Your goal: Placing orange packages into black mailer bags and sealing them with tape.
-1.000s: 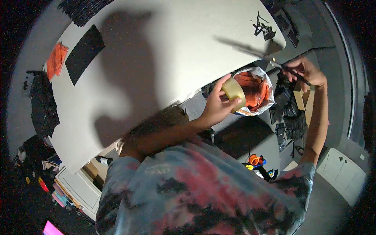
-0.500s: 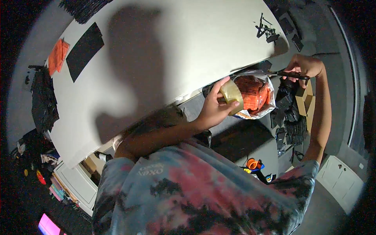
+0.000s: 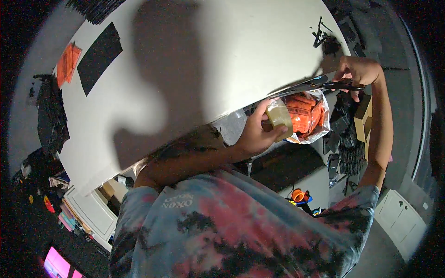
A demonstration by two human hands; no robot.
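Note:
My left hand [image 3: 255,133] grips a roll of clear yellowish tape [image 3: 281,123] just past the near edge of the white table [image 3: 250,51]. At the right, my raised right hand [image 3: 364,71] has its fingers in the handles of black-handled scissors [image 3: 345,85]. Their blades point left, toward the tape, along the table edge; whether they touch any tape I cannot tell. Below the blades, right beside the tape roll, an open silvery-white bag [image 3: 323,127] holds orange packets [image 3: 303,113].
A black sheet [image 3: 99,58] and an orange packet [image 3: 68,65] lie at the table's left. Black scraps [image 3: 320,34] lie at its far right. Right of the bag are black bundles [image 3: 340,120] and a cardboard box [image 3: 364,120]. White cabinets [image 3: 401,222] stand at the lower right.
The tape roll in my left hand has shifted slightly down and right. My right hand with the scissors has moved a little up. The whole view has shifted slightly.

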